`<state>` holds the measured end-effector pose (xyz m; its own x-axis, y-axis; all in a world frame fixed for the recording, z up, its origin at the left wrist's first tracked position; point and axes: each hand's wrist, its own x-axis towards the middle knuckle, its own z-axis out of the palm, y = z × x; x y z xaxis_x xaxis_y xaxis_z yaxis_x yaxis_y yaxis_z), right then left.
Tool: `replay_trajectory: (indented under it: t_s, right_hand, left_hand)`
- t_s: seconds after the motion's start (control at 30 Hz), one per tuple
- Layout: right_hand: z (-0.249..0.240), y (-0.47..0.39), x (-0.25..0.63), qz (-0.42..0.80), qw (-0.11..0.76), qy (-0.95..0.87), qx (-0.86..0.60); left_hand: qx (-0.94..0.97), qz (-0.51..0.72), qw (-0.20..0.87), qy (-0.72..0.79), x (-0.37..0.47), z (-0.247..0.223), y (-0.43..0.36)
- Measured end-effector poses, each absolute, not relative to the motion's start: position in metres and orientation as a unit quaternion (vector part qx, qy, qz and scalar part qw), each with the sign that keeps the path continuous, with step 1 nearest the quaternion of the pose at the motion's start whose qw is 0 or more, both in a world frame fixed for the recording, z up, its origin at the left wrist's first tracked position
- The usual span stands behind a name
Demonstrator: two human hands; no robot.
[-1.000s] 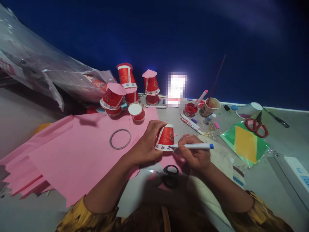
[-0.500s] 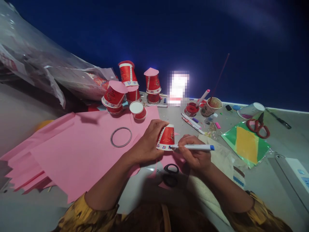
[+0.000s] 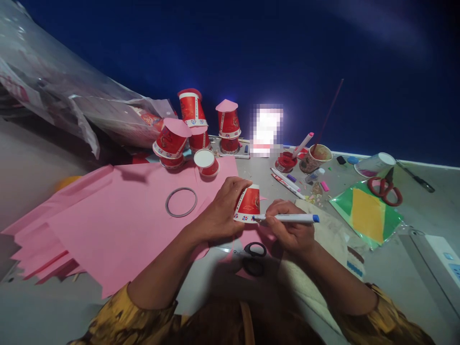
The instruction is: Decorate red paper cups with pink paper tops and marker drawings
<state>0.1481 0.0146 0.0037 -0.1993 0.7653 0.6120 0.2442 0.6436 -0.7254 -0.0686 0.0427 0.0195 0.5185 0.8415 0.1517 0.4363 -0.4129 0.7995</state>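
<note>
My left hand (image 3: 226, 206) is closed around a red paper cup (image 3: 250, 201), which is upside down with its white rim at the bottom. Small blue and red marks run along that rim. In my right hand (image 3: 291, 227) is a white marker (image 3: 296, 218) with a blue end, its tip at the rim's right part. Black-handled scissors (image 3: 253, 249) lie on the table below the cup, beside pink paper scraps. A grey ring (image 3: 167, 203) rests on pink paper to the left of my left hand.
Pink paper sheets (image 3: 108, 220) cover the left side. Behind stand stacked red cups (image 3: 228, 123) with pink tops, a paint jar (image 3: 285, 163) and a paper cup holding a brush (image 3: 316, 159). Red-handled scissors (image 3: 385, 190) lie on a green packet (image 3: 343, 199). A cloth (image 3: 319, 278) lies under my right forearm.
The view has shifted very slightly. Both hands keep almost the same pose, with the marker tip still at the cup's rim.
</note>
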Motion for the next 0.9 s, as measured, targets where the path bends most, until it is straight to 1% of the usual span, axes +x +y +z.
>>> replay_trajectory:
  t_s: [0.23,0.47,0.9]
  right_hand:
    - [0.0003,0.0145,0.1499,0.265,0.513,-0.74,-0.345]
    - [0.0025,0.0164,0.151,0.264,0.548,-0.715,-0.345]
    - [0.0089,0.0137,0.1498,0.274,0.516,-0.732,-0.351]
  left_hand:
    - [0.796,0.275,0.359,0.402,-0.0685,0.0184,0.0424]
    - [0.792,0.277,0.355,0.412,-0.0678,0.0184,0.0432]
    - [0.785,0.274,0.366,0.419,-0.0658,0.0226,0.043]
